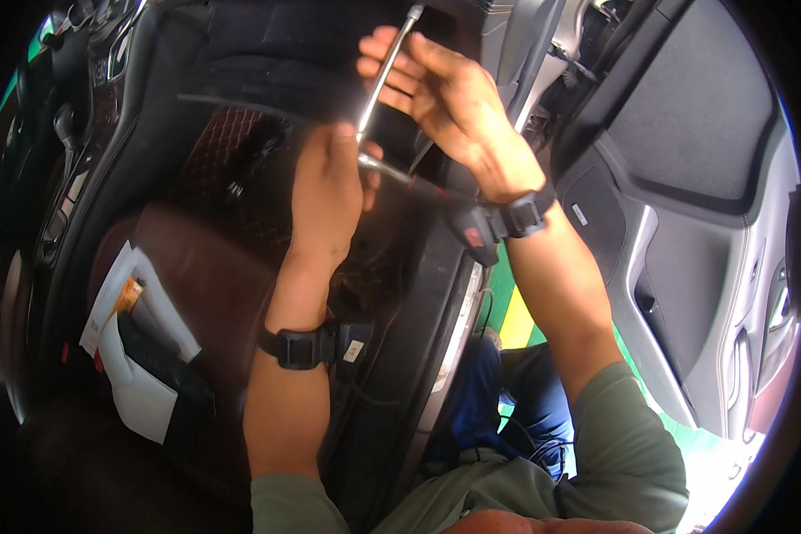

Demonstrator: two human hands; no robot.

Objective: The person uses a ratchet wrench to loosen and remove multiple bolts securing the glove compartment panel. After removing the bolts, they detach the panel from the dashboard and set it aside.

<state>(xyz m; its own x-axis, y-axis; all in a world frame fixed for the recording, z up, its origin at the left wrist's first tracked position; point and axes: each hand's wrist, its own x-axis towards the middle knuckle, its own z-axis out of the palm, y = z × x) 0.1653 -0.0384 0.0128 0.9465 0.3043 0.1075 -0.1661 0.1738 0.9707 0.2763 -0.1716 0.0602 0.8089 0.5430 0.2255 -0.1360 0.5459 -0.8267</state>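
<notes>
My left hand (327, 191) is closed around the joint of a ratchet wrench (384, 169), where its handle meets a long shiny extension bar (383, 89). The bar slants up and away, ending in a socket (415, 12). My right hand (449, 102) is palm up with fingers spread. The bar crosses in front of its fingers; whether they touch it I cannot tell. Toward my right wrist runs the wrench's dark handle, its far end hard to separate from the black device (473, 233) strapped there.
I am at a car's open doorway, its door (685, 178) swung out at right. White papers (147, 347) and a dark item lie on the maroon seat (205, 267) at left. Beyond is the centre console (71, 187). A door sill (449, 338) runs below my arms.
</notes>
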